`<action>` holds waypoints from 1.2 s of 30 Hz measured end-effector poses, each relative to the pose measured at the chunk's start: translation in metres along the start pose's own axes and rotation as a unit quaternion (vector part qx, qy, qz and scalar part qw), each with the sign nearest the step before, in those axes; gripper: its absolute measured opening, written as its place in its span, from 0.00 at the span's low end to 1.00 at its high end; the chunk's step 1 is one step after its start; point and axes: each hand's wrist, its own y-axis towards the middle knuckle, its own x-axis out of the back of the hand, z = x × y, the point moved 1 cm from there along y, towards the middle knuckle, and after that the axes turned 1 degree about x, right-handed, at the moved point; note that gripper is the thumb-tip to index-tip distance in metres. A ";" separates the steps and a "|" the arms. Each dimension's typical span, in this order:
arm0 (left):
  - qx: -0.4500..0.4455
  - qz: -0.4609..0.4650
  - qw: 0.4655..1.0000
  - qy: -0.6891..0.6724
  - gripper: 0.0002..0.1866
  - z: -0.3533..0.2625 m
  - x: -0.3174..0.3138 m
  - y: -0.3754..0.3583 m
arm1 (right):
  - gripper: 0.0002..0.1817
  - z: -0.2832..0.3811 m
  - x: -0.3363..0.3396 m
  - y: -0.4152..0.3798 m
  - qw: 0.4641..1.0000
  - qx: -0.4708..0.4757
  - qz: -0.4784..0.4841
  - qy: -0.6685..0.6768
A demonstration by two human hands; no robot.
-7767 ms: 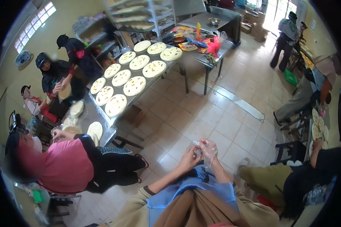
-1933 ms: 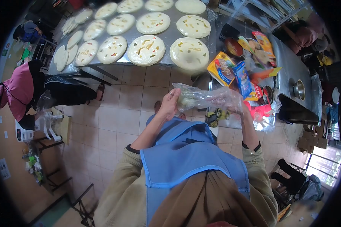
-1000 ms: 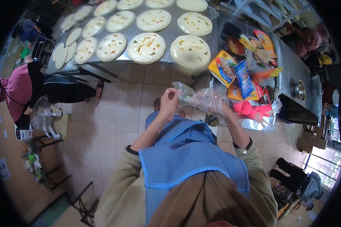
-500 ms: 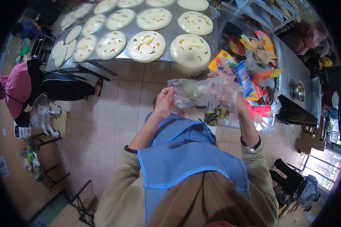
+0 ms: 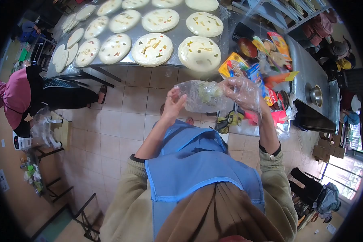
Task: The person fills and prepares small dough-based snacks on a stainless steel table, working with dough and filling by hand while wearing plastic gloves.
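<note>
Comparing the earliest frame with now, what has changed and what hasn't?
The view has turned, bringing the metal table in front of the person. The hands, together then, have moved apart: the left hand is at one end of a clear plastic bag, and the right hand appears to pinch the other. Unchanged: the right hand's clear plastic covering, and the topped dough rounds on the table.
</note>
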 end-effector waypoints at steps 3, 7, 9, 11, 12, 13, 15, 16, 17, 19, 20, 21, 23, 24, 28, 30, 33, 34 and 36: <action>-0.101 -0.011 0.992 0.078 0.30 -0.038 -0.020 -0.014 | 0.12 0.002 -0.004 0.000 1.000 0.012 0.004 0.018; -0.066 0.138 0.987 -0.046 0.32 -0.098 -0.058 -0.052 | 0.12 0.008 -0.010 0.001 0.999 0.022 -0.002 -0.025; -0.105 0.179 0.977 0.043 0.29 -0.088 -0.063 -0.050 | 0.13 0.003 -0.015 0.002 0.999 0.016 0.006 -0.029; -0.125 0.216 0.955 0.158 0.27 -0.090 -0.068 -0.055 | 0.14 0.001 -0.016 0.002 1.000 0.015 0.007 -0.026; -0.116 0.192 0.966 0.130 0.25 -0.086 -0.067 -0.053 | 0.14 0.002 -0.014 0.001 1.000 0.016 0.002 -0.020; -0.115 0.202 0.962 0.144 0.25 -0.084 -0.064 -0.050 | 0.15 0.001 -0.013 -0.001 1.000 0.015 -0.003 -0.013; -0.112 0.222 0.953 0.170 0.25 -0.086 -0.058 -0.046 | 0.16 -0.002 -0.011 -0.005 0.999 0.034 0.013 0.010; -0.161 0.223 0.938 0.212 0.24 -0.089 -0.058 -0.048 | 0.16 -0.004 -0.009 -0.006 0.999 0.044 0.023 0.021; -0.210 0.223 0.918 0.252 0.23 -0.095 -0.060 -0.051 | 0.17 -0.007 -0.008 -0.007 0.997 0.071 0.015 -0.020; -0.223 0.230 0.895 0.310 0.22 -0.109 -0.063 -0.059 | 0.17 -0.014 -0.009 -0.007 0.987 0.125 -0.001 -0.101; -0.189 0.239 0.894 0.328 0.21 -0.116 -0.064 -0.063 | 0.17 -0.013 -0.007 -0.006 0.992 0.101 0.015 -0.079; -0.180 0.239 0.891 0.343 0.20 -0.117 -0.064 -0.064 | 0.17 -0.010 -0.005 -0.006 0.995 0.078 0.030 -0.057; -0.185 0.229 0.880 0.372 0.19 -0.116 -0.065 -0.064 | 0.17 -0.009 -0.006 -0.003 0.997 0.050 0.052 -0.018; -0.201 0.219 0.874 0.385 0.19 -0.115 -0.065 -0.063 | 0.17 -0.009 -0.006 -0.001 0.997 0.046 0.059 0.000; -0.335 0.197 0.797 0.462 0.19 -0.110 -0.067 -0.064 | 0.15 -0.010 -0.014 0.002 0.995 0.055 0.079 0.017; -0.367 0.186 0.775 0.479 0.19 -0.104 -0.066 -0.062 | 0.15 -0.003 -0.013 0.003 0.996 0.020 0.080 0.022; -0.378 0.173 0.774 0.477 0.18 -0.106 -0.069 -0.059 | 0.15 -0.005 -0.013 0.007 0.997 0.021 0.071 0.024; -0.383 0.169 0.778 0.468 0.17 -0.105 -0.068 -0.056 | 0.14 -0.007 -0.014 0.008 0.997 0.030 0.066 0.023; -0.393 0.161 0.785 0.451 0.16 -0.102 -0.067 -0.051 | 0.14 -0.010 -0.019 0.012 0.987 0.044 0.047 0.149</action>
